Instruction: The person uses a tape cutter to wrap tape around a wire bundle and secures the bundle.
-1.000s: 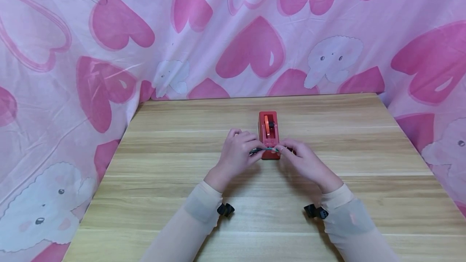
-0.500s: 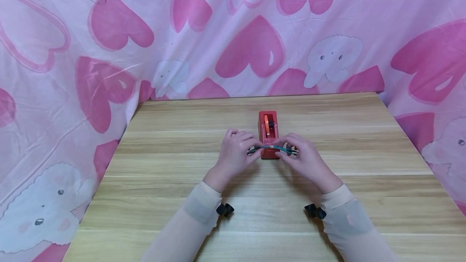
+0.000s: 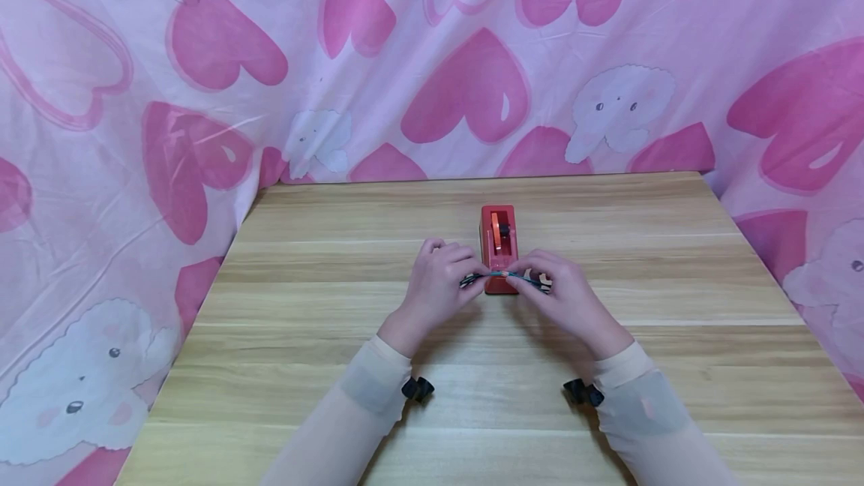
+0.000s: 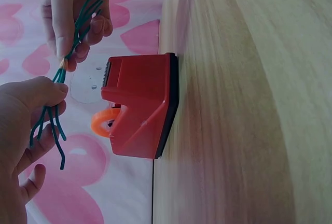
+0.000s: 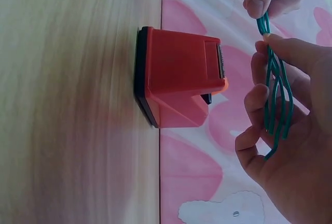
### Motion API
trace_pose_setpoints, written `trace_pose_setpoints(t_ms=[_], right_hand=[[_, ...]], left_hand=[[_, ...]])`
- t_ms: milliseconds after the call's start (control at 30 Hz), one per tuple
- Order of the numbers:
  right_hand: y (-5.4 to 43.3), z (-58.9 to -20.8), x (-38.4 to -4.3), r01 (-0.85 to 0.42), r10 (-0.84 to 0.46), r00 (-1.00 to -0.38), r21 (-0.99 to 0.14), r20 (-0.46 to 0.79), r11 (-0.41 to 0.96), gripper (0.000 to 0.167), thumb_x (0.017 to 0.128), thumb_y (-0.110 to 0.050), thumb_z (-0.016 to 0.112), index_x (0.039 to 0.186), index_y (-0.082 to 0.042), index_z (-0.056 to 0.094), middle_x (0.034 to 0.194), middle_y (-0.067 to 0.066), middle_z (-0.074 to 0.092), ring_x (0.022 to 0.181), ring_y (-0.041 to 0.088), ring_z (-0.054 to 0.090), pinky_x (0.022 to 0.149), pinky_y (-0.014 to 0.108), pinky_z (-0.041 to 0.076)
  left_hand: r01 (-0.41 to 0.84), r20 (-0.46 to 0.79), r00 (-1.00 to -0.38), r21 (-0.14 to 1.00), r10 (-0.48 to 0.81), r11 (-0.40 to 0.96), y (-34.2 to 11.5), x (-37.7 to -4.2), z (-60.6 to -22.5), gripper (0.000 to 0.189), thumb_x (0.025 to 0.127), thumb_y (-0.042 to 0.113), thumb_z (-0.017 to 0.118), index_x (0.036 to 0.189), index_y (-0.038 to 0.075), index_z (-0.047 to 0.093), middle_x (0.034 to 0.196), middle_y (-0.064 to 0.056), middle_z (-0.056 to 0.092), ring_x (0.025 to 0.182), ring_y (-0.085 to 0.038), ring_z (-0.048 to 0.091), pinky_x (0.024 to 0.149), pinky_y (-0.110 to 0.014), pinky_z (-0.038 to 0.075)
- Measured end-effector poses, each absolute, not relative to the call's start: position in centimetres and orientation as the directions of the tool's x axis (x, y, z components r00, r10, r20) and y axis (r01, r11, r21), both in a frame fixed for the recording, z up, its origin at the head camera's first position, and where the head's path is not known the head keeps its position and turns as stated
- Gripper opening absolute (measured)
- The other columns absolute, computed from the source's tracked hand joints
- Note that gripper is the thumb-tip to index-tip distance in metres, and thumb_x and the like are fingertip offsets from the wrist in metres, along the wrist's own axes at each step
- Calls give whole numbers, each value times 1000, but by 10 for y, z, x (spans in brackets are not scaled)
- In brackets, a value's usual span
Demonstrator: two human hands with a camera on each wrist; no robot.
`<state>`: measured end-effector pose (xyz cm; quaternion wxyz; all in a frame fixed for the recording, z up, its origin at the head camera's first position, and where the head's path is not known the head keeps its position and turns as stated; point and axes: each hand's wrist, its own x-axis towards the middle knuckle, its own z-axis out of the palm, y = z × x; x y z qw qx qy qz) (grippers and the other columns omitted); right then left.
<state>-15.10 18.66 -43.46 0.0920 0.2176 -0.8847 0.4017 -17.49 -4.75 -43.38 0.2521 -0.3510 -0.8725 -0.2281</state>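
A bundle of several green wires (image 5: 278, 84) is held level between both hands in the head view. My left hand (image 3: 439, 280) pinches it between thumb and forefinger on one side. My right hand (image 3: 572, 298) pinches it at the middle, by a small orange band (image 4: 63, 64) that looks like tape. Loose wire ends fan out past each hand in the wrist views. Just beyond the bundle stands a red tape dispenser (image 4: 142, 99) with a toothed cutter (image 5: 221, 61) and an orange roll (image 4: 104, 116). Neither hand plainly touches the dispenser.
Everything is over a wood-grain table (image 3: 324, 411). A pink heart-patterned curtain (image 3: 466, 88) hangs along its back and sides. Each wrist carries a small black camera, the left one (image 3: 418, 390) and the right one (image 3: 583, 392).
The right fingers were pinching near the band, then spread apart half a second ago so the wires showed between them, and now pinch again. The left hand stays almost still.
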Motion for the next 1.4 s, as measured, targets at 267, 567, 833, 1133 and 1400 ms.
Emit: trace_pose_setpoints(t_ms=[267, 567, 833, 1133, 1400], right_hand=[[189, -434, -151, -445, -338, -894, -665, 294, 599, 12, 98, -18, 72, 109, -20, 78, 108, -5, 73, 94, 11, 63, 79, 32, 53], [190, -431, -152, -427, -355, -900, -683, 255, 592, 16, 97, -17, 74, 111, -19, 78, 110, -5, 74, 96, 13, 65, 80, 35, 55], [193, -429, -152, -319, -293, -942, -718, 166, 618, 20, 90, -20, 82, 110, -25, 79, 99, -7, 75, 84, 15, 62, 65, 27, 51], [192, -432, -153, -225, -320, -947, -705, -4, 673, 11, 89, -18, 82, 100, -21, 83, 89, -4, 75, 79, 18, 61, 63, 29, 48], [187, -442, -154, -220, -389, -917, -694, -93, 685, 9, 87, -15, 84, 95, -17, 82, 85, -5, 75, 71, 14, 60, 61, 25, 50]], left_hand=[[702, 566, -662, 238, 491, 671, -46, -174, -433, 10, 84, 27, 88, 92, 24, 82, 91, 10, 77, 87, -10, 69, 90, -37, 46], [633, 442, -764, 371, 470, 680, -50, -174, -430, 14, 85, 31, 86, 98, 26, 82, 96, 11, 77, 93, -10, 67, 91, -37, 44], [590, 346, -807, 439, 478, 678, -57, -176, -428, 10, 89, 30, 83, 99, 29, 83, 97, 13, 78, 93, -10, 65, 90, -37, 43], [528, 174, -840, 476, 513, 704, -60, -176, -430, 6, 89, 30, 84, 94, 31, 82, 92, 18, 76, 90, -11, 62, 85, -35, 37], [509, 35, -830, 452, 556, 732, -59, -178, -440, 5, 90, 29, 82, 93, 32, 84, 93, 20, 77, 88, -1, 64, 92, -38, 41]])
